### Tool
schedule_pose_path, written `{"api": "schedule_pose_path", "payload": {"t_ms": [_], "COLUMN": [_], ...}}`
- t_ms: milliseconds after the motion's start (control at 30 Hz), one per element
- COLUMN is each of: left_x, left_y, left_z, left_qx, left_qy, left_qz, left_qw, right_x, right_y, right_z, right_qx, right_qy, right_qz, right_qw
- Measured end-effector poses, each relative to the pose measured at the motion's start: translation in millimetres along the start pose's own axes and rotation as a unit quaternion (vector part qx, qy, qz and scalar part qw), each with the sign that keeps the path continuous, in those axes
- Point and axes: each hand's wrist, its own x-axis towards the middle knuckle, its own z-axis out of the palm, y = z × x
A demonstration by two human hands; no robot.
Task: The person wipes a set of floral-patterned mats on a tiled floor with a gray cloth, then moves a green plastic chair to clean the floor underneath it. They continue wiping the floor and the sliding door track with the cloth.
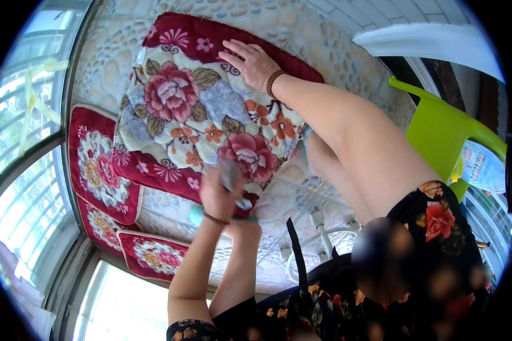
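Note:
A quilted floral mat point(222, 111) with dark red borders lies on the floor before me, patterned with large pink roses, orange blossoms and grey leaves. My right hand point(251, 66) rests palm down on its far red border, fingers spread, a brown beaded bracelet point(275, 83) at the wrist. My left hand point(217, 194) is over the near border, blurred by motion. In it I hold a small grey object point(231, 175), too blurred to name. A pale scrap point(244, 204) shows beside that hand at the mat's corner. My feet, in turquoise slippers point(196, 215), stand at the mat's near side.
Smaller red floral mats point(104, 166) lie at the left, partly overlapping, beside the window frame point(64, 140). The floor point(294, 25) has a pebble pattern. A green plastic chair point(439, 128) stands at the right with a printed plastic pack point(482, 166). White tubular legs point(324, 234) are near my feet.

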Motion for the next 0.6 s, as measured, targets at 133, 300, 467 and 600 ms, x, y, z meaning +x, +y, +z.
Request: {"api": "schedule_pose_path", "payload": {"t_ms": [133, 300, 467, 600], "left_x": [42.8, -14.0, -60.3, -37.9], "left_y": [-26.1, 19.6, 25.4, -33.9], "left_z": [1.9, 46.0, 25.4, -4.6], "left_qx": [0.099, 0.133, 0.027, 0.119], "left_qy": [0.121, -0.131, -0.349, 0.048], "left_qz": [-0.151, -0.029, 0.012, -0.011], "left_qw": [0.976, 0.982, 0.937, 0.992], "right_x": [1.2, -0.1, 2.1, 0.1], "right_y": [-1.2, -0.5, -5.0, -0.7], "right_z": [-3.7, -6.6, -4.4, -2.5], "right_qx": [-0.023, -0.020, -0.019, -0.059], "right_qy": [-0.003, -0.027, -0.028, -0.006], "right_qz": [-0.001, -0.001, -0.001, -0.015], "right_qw": [1.000, 0.999, 0.999, 0.998]}}
